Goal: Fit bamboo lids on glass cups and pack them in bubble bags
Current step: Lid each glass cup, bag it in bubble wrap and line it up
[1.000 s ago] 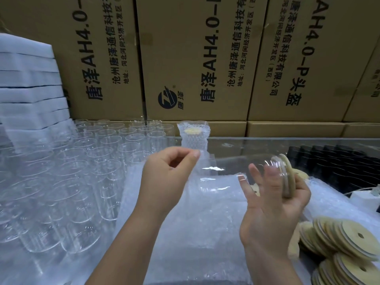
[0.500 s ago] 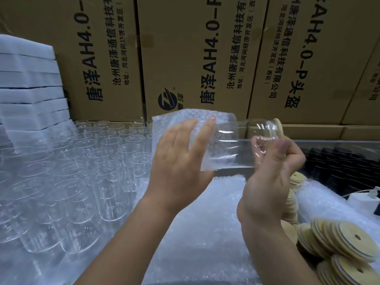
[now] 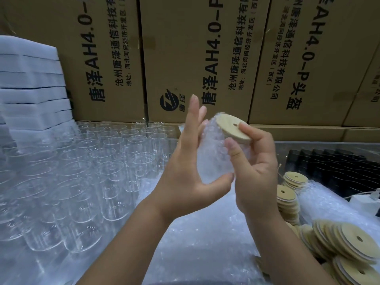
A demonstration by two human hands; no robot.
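Observation:
A glass cup sits inside a bubble bag (image 3: 212, 153), held up in front of me and tilted, with its round bamboo lid (image 3: 231, 128) on top facing up and right. My left hand (image 3: 188, 167) cradles the bagged cup from the left and below, with its fingers stretched upward. My right hand (image 3: 255, 161) grips it from the right, the thumb on the bag and the fingers at the lid's edge. A flat pile of bubble bags (image 3: 205, 243) lies below my hands.
Several bare glass cups (image 3: 82, 167) stand in rows on the left. Loose bamboo lids (image 3: 345, 243) lie stacked at the right, with a black tray (image 3: 339, 167) behind them. White foam sheets (image 3: 30, 83) are piled at far left. Cardboard boxes (image 3: 205, 58) wall the back.
The bubble bag now covers the whole cup, where before it covered only the bottom half. The cup has swung from lying sideways to nearly upright, lid up. My left fingers have opened.

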